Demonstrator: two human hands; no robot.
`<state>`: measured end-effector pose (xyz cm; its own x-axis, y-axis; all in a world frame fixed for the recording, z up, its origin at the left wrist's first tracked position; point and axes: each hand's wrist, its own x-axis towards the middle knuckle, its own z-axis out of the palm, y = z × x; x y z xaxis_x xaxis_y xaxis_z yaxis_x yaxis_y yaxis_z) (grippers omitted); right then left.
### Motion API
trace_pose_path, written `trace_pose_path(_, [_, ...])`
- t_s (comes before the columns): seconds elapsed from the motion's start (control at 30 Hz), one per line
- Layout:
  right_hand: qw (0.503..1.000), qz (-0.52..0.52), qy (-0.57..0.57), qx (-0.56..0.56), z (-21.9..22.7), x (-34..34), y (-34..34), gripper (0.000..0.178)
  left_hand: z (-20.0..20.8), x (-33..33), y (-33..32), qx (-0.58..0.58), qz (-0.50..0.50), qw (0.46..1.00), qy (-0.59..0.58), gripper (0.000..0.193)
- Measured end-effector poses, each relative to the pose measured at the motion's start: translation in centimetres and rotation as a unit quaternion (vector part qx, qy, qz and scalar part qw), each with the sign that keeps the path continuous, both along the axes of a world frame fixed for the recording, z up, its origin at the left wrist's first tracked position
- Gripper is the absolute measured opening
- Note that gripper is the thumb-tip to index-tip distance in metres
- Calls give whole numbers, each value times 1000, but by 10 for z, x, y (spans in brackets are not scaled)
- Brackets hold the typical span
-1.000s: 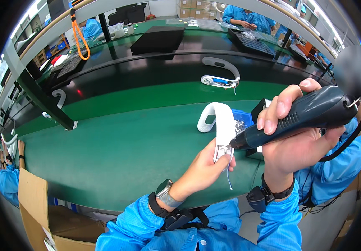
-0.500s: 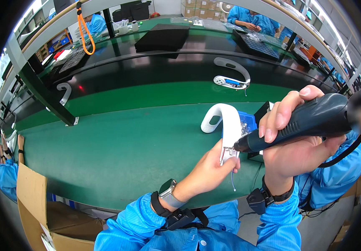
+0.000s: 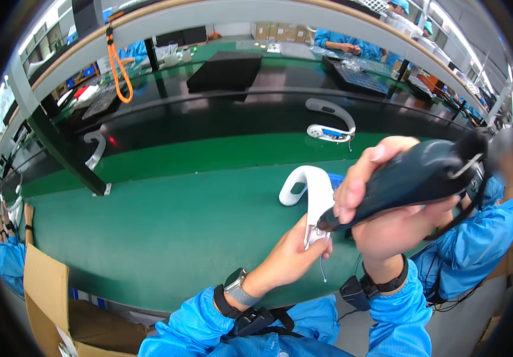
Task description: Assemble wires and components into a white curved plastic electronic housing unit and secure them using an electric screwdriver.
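My left hand [image 3: 285, 253] grips the lower end of a white curved plastic housing [image 3: 320, 193], shaped like a neck fan part. A thin wire [image 3: 323, 272] hangs below my fingers. In my right hand [image 3: 381, 229] is a dark electric screwdriver [image 3: 414, 177], fingers wrapped round its body. Its nose points down and left onto the open end of the housing, by my left thumb. The exact contact of the tip is too small to make out. A blue parts box [image 3: 335, 179] shows partly behind the housing and my right hand.
Beyond the green table [image 3: 179, 232] runs a dark conveyor belt carrying a similar white housing [image 3: 331, 132] with a blue part inside. Another white piece [image 3: 95, 150] lies by the dark post [image 3: 66, 154]. A cardboard box [image 3: 45, 279] stands at lower left. Co-workers sit at both sides and across.
The screwdriver and the housing have moved slightly left and lower in the picture, and the screwdriver has turned a little. Both hands keep their holds. The whole view has shifted slightly.
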<state>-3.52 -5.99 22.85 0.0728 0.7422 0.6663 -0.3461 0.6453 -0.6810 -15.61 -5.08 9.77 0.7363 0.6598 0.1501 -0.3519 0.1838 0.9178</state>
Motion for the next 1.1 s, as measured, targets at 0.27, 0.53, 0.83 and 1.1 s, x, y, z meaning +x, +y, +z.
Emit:
trace_pose_path(0.27, [991, -113, 55, 44, 15, 26, -15, 83, 16, -8, -5, -41, 74, 995, 44, 26])
trace_pose_path(0.53, [943, -311, -116, 7, -28, 94, -23, 85, 22, -18, 109, 210, 210, 917, 265, 21])
trace_pose_path(0.83, [802, -435, -399, 90, -127, 60, -65, 41, -55, -44, 237, 613, 292, 576, 455, 19])
trace_pose_path(1.1, [772, -391, -498, -59, -164, 66, -43, 23, -86, -37, 256, 561, 415, 595, 399, 22])
